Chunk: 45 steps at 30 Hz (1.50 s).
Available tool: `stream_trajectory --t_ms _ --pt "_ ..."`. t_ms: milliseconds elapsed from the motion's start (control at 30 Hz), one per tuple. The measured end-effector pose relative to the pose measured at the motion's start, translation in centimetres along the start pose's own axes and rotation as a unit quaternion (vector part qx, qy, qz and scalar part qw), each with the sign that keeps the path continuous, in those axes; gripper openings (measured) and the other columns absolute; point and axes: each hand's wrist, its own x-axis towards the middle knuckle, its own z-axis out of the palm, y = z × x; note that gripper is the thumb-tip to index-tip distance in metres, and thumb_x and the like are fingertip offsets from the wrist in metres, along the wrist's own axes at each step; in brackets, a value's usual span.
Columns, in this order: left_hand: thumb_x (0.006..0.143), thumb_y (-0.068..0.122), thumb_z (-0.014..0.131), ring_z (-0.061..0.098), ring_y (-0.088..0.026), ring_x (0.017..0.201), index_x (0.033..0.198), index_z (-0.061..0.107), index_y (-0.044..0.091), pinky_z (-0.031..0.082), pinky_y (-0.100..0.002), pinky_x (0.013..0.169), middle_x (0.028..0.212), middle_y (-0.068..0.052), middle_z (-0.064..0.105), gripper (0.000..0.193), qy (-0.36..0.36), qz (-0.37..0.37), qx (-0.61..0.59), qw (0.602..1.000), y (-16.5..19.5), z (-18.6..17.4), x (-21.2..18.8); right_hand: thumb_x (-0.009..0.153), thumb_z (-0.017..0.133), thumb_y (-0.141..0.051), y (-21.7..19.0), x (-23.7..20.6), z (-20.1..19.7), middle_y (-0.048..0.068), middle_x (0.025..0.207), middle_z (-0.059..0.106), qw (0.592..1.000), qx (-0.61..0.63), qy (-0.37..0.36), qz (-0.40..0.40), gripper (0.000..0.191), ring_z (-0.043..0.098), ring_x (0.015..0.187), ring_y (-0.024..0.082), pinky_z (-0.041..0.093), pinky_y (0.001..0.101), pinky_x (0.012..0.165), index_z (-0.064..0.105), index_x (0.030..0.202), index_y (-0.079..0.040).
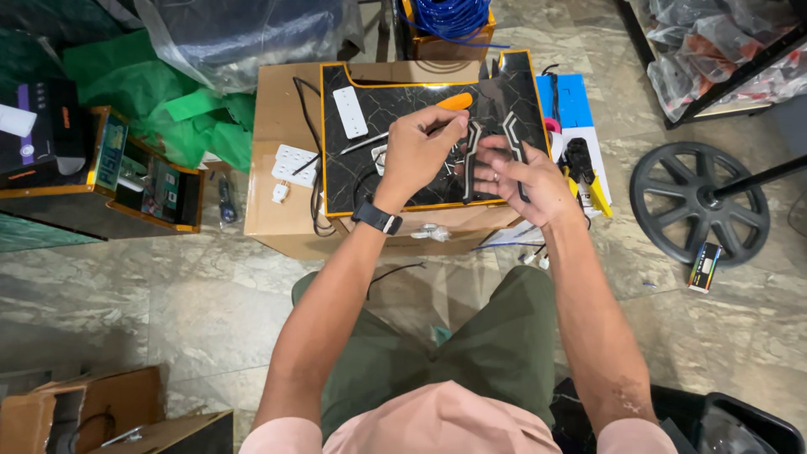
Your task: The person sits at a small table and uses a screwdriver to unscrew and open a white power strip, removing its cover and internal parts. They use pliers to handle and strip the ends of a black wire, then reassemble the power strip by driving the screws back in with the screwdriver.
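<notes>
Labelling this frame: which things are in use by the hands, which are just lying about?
In use:
left hand
right hand
orange-handled screwdriver
black marbled panel
black trim pieces

Lying about:
white power strip
white socket plate
blue cable coil
fan base
green plastic sheet

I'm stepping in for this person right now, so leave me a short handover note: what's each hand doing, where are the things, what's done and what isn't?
Left hand: holds the orange-handled screwdriver, tip down on the black marble-patterned board with orange edge.
Right hand: open, fingers steadying a black curved strip with white edging; a second like strip lies beside it.
The board rests on a cardboard box. A white switch plate lies on the board, a white socket on the box.
Whether any screws are in, I cannot tell.
</notes>
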Motion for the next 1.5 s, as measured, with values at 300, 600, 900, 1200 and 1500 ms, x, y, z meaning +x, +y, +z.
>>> stream_trajectory --t_ms 300,600,900,1200,1500 --pt "0.095 0.013 0.072 0.072 -0.005 0.077 0.097 0.072 -0.003 0.056 -0.022 0.069 0.083 -0.005 0.077 0.016 0.011 -0.005 0.022 1.000 0.2 0.0 -0.5 0.069 0.040 0.020 -0.1 -0.6 2.3 0.024 0.144 0.051 0.997 -0.073 -0.017 -0.024 0.108 0.063 0.122 0.043 0.057 0.0552 0.097 0.019 0.167 -0.022" --pt "0.094 0.010 0.072 0.075 -0.007 0.078 0.097 0.072 -0.003 0.059 -0.023 0.068 0.085 -0.006 0.078 0.013 0.000 0.009 0.047 0.999 0.3 -0.1 -0.5 0.070 0.039 0.020 0.0 -1.0 2.4 0.022 0.155 0.048 0.999 -0.020 -0.039 -0.028 0.112 0.058 0.130 0.044 0.056 0.0534 0.097 0.012 0.169 -0.026" --pt "0.092 0.014 0.074 0.075 -0.009 0.072 0.097 0.074 -0.002 0.058 -0.025 0.065 0.080 -0.009 0.079 0.016 0.012 0.017 0.125 0.992 1.5 0.2 -0.8 0.070 0.039 0.021 0.0 -1.1 2.4 0.019 0.149 0.052 1.000 -0.022 -0.013 -0.014 0.113 0.060 0.129 0.042 0.057 0.0504 0.095 0.012 0.169 -0.027" --pt "0.091 0.017 0.074 0.075 -0.011 0.067 0.097 0.074 -0.001 0.056 -0.027 0.061 0.077 -0.010 0.078 0.019 0.011 0.021 0.174 0.984 2.2 0.2 -0.6 0.070 0.043 0.027 0.9 -0.6 0.9 0.006 0.120 0.054 0.999 -0.030 0.017 -0.016 0.117 0.055 0.089 0.012 0.051 0.0270 0.073 0.020 0.172 -0.026" --pt "0.091 0.018 0.074 0.076 -0.015 0.067 0.096 0.074 0.000 0.057 -0.028 0.063 0.078 -0.011 0.078 0.018 0.008 0.018 0.188 0.982 2.4 0.3 -0.9 0.072 0.041 0.019 0.2 -1.0 4.0 0.011 0.130 0.062 0.987 -0.147 0.065 -0.014 0.101 0.070 0.094 0.019 0.062 0.0343 0.078 0.023 0.162 -0.022"
